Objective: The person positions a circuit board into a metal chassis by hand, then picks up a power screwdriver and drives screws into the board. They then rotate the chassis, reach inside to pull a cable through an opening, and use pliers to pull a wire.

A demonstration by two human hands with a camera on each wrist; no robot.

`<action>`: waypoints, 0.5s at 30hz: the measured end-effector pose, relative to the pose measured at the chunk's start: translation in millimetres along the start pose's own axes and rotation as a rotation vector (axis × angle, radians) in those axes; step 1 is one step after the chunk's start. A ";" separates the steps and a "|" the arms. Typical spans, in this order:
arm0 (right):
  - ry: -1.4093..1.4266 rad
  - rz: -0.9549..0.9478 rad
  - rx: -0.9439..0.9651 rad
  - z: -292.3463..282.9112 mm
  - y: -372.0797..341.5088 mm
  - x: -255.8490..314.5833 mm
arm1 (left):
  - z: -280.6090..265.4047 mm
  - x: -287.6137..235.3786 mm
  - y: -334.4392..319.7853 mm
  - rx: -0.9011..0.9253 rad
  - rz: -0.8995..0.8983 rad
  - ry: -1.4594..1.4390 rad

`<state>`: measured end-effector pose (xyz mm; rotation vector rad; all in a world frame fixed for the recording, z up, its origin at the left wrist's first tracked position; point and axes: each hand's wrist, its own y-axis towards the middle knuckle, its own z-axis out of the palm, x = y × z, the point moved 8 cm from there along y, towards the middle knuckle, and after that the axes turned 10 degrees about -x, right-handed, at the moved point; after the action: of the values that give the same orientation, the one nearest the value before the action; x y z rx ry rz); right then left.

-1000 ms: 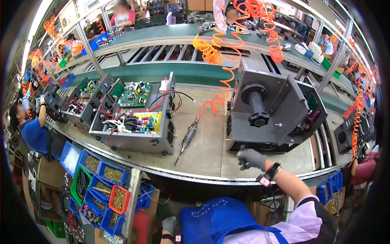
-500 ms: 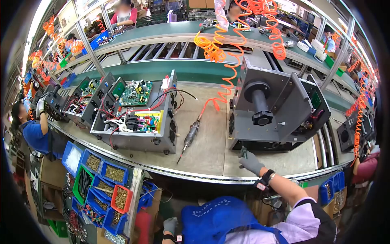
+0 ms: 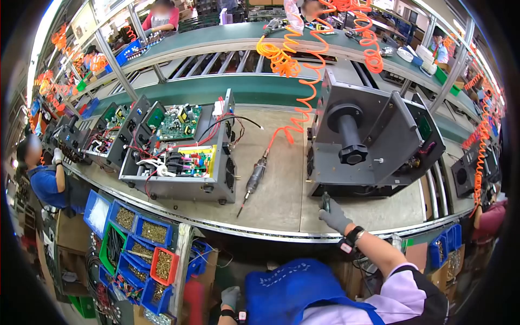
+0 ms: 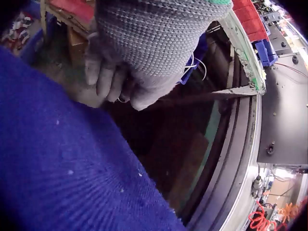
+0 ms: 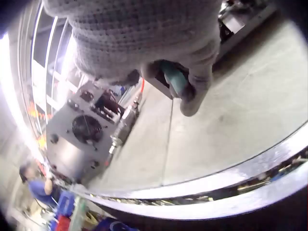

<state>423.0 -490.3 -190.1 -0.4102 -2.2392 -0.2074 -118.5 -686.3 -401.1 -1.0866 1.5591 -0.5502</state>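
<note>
My right hand, in a grey knit glove, is over the bench just in front of a dark grey machine housing with a spool hub. It grips a small dark green thing, mostly hidden by the fingers; I cannot tell what kind of tool or part this is. Low beside the blue apron hangs my gloved left hand, its fingers loosely bent and nothing seen in them. Between the housing and an opened unit full of wiring lies a powered screwdriver on an orange coiled hose.
Blue, green and red bins of screws and small parts stand left of the apron. A metal rail edges the bench. Orange coiled hoses hang overhead. Another person works at the left; rollers lie right of the housing.
My right hand has turned and closed around the dark green thing near the housing's front edge. The left hand stays low beside the apron. The head view has shifted slightly.
</note>
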 end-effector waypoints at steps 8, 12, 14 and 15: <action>0.490 0.708 0.495 -30.9 18.7 39.1 | 12.2 -24.5 -14.0 0.033 0.061 0.122; 0.315 0.491 0.231 -17.1 1.8 26.7 | 6.1 17.6 19.4 0.061 0.048 0.057; 0.082 0.201 0.015 -5.3 -1.7 19.6 | -2.7 43.9 40.4 0.158 -0.031 -0.083; -0.046 0.060 -0.089 -1.1 -1.5 19.4 | -3.2 46.9 41.0 0.167 -0.050 -0.095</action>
<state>411.6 -487.7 -174.5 -0.5344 -2.2654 -0.2688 -134.6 -708.0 -457.3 -1.0118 1.3812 -0.6423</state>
